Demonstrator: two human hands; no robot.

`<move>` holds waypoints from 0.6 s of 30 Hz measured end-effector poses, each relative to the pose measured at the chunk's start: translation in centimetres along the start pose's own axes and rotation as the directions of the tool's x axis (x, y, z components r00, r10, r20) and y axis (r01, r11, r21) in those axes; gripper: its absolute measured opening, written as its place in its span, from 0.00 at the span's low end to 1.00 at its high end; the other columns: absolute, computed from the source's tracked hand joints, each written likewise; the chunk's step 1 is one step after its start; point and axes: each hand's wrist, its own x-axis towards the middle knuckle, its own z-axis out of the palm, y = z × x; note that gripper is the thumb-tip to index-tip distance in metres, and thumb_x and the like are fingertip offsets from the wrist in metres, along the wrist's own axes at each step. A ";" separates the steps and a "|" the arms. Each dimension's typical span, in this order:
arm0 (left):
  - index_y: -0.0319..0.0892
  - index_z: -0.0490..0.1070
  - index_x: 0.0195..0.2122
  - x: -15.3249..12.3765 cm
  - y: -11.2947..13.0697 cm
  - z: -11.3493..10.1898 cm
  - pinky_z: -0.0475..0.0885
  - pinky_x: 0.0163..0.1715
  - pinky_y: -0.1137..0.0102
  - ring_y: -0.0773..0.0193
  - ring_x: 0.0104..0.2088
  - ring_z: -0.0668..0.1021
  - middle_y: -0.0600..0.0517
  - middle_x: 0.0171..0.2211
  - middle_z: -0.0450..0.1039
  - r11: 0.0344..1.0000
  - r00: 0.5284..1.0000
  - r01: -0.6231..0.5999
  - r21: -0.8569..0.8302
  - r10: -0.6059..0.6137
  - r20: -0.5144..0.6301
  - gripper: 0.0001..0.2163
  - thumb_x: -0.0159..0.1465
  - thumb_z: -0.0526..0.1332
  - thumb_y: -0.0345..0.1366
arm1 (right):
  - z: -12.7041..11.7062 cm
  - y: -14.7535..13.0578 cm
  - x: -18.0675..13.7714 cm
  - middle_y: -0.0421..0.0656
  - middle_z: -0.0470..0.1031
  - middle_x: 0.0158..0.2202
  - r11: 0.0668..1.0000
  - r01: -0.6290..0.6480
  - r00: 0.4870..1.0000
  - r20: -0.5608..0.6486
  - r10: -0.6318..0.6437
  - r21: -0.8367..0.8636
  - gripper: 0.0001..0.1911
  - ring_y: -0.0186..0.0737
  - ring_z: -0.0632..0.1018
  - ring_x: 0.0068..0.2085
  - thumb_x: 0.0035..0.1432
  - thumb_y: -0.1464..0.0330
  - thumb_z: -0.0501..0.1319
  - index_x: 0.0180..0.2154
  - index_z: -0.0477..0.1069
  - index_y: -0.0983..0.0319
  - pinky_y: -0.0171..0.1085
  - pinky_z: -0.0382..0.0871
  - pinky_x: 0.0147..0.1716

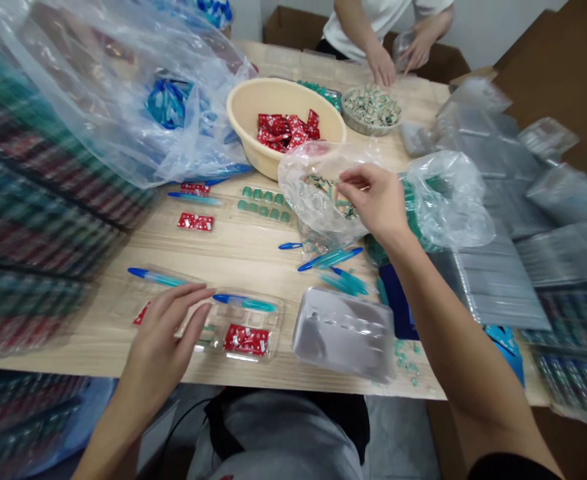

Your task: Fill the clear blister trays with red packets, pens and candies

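My left hand (166,333) hovers over or rests on the near edge of a clear plastic tray; contact is hard to judge. Its fingers are stretched with the thumb apart. To its right, the tray (279,313) holds a blue pen (246,303) and a red patterned packet (246,340). Another pen (156,277) lies just beyond my left hand. Over an open clear plastic bag (318,213) of small striped pieces (323,183), my right hand (373,200) has thumb and fingers pinched together. Whatever sits between those fingertips is too small to make out.
A cream basin (238,127) holds red packets. Behind it is a round dish (372,110) of striped pieces, by a co-worker's hands (398,57). A grey tray (343,333) lies front centre, near several loose pens (330,259). Stacked filled trays (38,200) rise at left.
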 end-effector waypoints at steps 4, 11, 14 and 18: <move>0.48 0.73 0.45 7.3 5.2 1.6 0.72 0.51 0.61 0.59 0.47 0.77 0.53 0.44 0.76 0.976 0.992 -0.119 -0.181 0.109 -0.063 0.08 0.70 0.55 0.35 | -0.9 0.6 -1.1 0.40 0.78 0.32 0.919 -0.106 0.982 -0.106 0.157 0.380 0.04 0.34 0.78 0.32 0.55 0.70 0.64 0.36 0.73 0.61 0.35 0.74 0.31; 0.41 0.72 0.43 18.7 9.8 9.2 0.72 0.45 0.64 0.61 0.41 0.77 0.50 0.40 0.77 0.907 0.980 -0.199 -0.371 0.185 -0.074 0.10 0.64 0.64 0.40 | -1.1 1.2 -1.5 0.38 0.78 0.31 0.748 -0.169 0.946 -0.107 0.305 0.642 0.05 0.32 0.78 0.31 0.53 0.70 0.66 0.33 0.72 0.59 0.30 0.75 0.26; 0.41 0.72 0.39 20.1 10.0 11.7 0.71 0.46 0.62 0.60 0.40 0.77 0.50 0.35 0.76 0.929 0.992 -0.112 -0.354 0.123 0.009 0.10 0.61 0.68 0.39 | -0.9 1.3 -1.5 0.37 0.78 0.31 0.724 -0.154 0.947 -0.110 0.303 0.673 0.04 0.31 0.78 0.30 0.52 0.72 0.66 0.32 0.72 0.60 0.30 0.76 0.27; 0.42 0.72 0.40 20.3 9.7 12.6 0.72 0.46 0.62 0.60 0.40 0.77 0.51 0.36 0.77 0.928 0.995 -0.084 -0.362 0.100 0.026 0.07 0.61 0.67 0.35 | -1.1 1.7 -1.7 0.36 0.77 0.31 0.719 -0.142 0.963 -0.072 0.258 0.681 0.04 0.31 0.78 0.30 0.52 0.72 0.66 0.32 0.74 0.60 0.31 0.77 0.28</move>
